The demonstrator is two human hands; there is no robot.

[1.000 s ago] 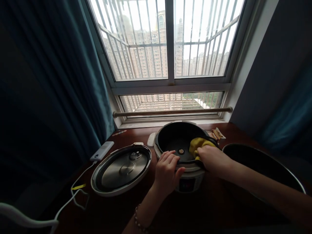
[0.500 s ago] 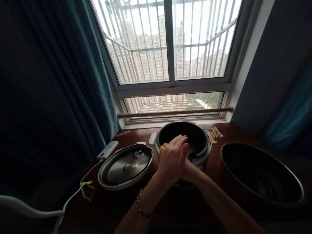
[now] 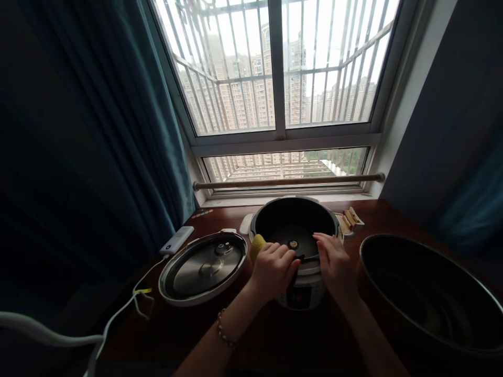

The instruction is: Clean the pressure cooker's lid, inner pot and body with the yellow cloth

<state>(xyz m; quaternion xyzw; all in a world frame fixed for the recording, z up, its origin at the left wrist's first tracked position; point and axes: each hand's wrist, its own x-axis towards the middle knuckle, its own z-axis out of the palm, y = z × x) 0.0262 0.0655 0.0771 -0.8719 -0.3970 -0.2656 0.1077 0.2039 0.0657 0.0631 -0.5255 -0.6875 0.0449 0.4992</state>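
An electric pressure cooker base [image 3: 333,222] stands open on the dark wooden table [image 3: 275,335] below the window. My left hand [image 3: 274,268] is curled over the cooker's near left rim, and a yellow cloth [image 3: 257,244] bulges out from under its far side. On the near right rim rests my right hand [image 3: 334,262], fingers stretched flat and holding nothing. A beaded bracelet [image 3: 223,331] is on my left wrist.
The cooker's steel lid [image 3: 204,267] lies upside down to the left. A large dark inner pot [image 3: 428,298] sits to the right. A white power bank [image 3: 176,240] with a cable [image 3: 118,314] lies at the far left. Small packets [image 3: 351,218] sit behind the cooker.
The yellow cloth went from my right hand, inside the cooker's right side, across to the left rim under my left hand. My right hand came back to the right rim without it.
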